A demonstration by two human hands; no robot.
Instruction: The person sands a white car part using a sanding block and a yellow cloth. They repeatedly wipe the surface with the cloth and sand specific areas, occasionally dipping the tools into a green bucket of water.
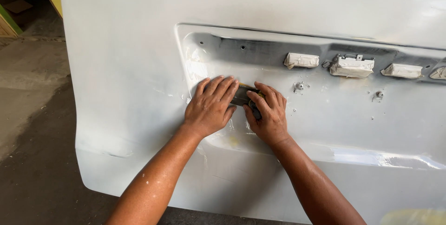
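a white vehicle body panel (139,67) is seen standing upright on a grey concrete floor (32,127). a rectangular recess (334,127) is pressed into the panel, with a dark, unpainted strip (260,48) along its upper edge.

both hands are placed against the left part of the recess. the left hand (211,106) is laid flat on the panel, fingers close together and extended, with the fingertips resting on the left end of a small dark block (242,96). the right hand (268,113) is curled over the right end of the same block, which is pinched between thumb and fingers. the block is held touching the panel surface, between the two hands; a yellow edge is visible along its top. most of the block is hidden by the fingers, so its exact shape cannot be told.

four fittings wrapped in pale masking tape (302,60) are set along the dark strip, to the right of the hands. two small studs (300,86) are seen below them. wet, glossy patches are visible on the panel around the hands.
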